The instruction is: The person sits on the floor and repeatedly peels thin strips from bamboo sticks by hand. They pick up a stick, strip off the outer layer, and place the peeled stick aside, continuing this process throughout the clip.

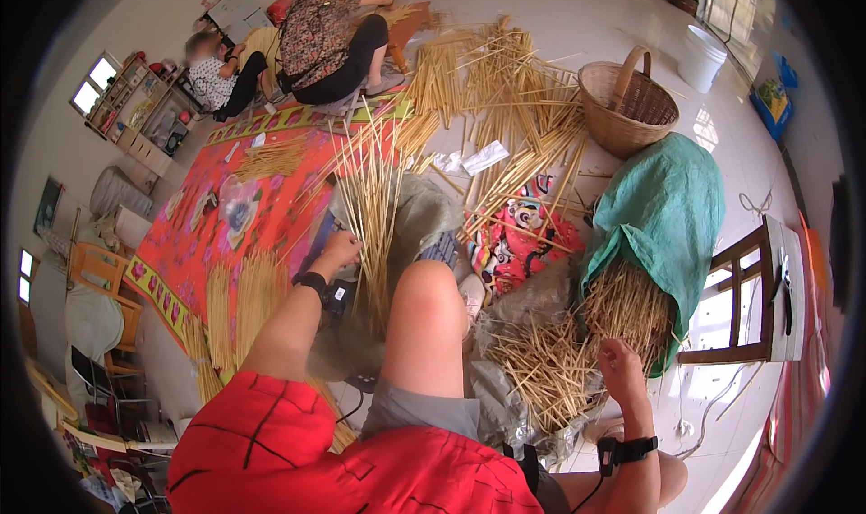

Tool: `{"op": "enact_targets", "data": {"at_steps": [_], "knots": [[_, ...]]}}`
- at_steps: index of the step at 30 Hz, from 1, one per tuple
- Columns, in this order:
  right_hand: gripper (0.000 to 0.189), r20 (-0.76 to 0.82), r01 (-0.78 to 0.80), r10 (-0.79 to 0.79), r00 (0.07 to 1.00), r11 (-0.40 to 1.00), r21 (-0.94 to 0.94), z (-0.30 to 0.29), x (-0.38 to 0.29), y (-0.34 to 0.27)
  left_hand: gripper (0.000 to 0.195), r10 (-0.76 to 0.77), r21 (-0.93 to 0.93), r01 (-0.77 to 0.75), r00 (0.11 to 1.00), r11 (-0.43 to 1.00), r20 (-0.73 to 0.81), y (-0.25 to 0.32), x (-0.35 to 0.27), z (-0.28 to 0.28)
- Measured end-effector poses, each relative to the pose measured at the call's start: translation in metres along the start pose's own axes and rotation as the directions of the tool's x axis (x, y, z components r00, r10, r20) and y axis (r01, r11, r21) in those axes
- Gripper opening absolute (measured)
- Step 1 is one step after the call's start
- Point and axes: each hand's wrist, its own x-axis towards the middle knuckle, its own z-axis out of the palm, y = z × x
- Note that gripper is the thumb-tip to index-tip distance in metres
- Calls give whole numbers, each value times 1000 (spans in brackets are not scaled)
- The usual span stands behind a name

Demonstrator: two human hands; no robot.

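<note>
A fan of long straw stalks (373, 223) stands upright between my thighs, over a grey-green cloth (426, 206). My left hand (342, 248) has its fingers curled at the left edge of this bundle and appears to pinch stalks there. On the other side, my right hand (619, 365) hovers above a heap of short straw pieces (551, 372) with its fingers curled in. Whether anything is inside them cannot be made out. Just beyond that hand, a green woven sack (659, 196) lies with its mouth towards me, and trimmed straw (626, 297) spills out.
Ahead, loose stalks (507, 87) cover the tiled floor beside a wicker basket (626, 104). Several stalk bundles (257, 297) lie at the near edge of a red floral mat (196, 202). Two people (318, 40) sit at its far end. A wooden stool (737, 290) lies to the right.
</note>
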Motion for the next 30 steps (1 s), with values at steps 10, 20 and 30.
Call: {"op": "enact_targets", "data": {"at_steps": [10, 20, 30], "knots": [[31, 297, -142, 283, 912, 897, -418, -1, 0, 50, 25, 709, -331, -627, 636, 705, 305, 311, -126, 46], [27, -96, -509, 535, 839, 711, -485, -8, 18, 83, 34, 565, -178, -908, 76, 380, 821, 334, -185, 241], [26, -216, -409, 357, 909, 866, -289, 20, 40, 89, 29, 568, 117, -964, 236, 237, 788, 346, -185, 231]]}}
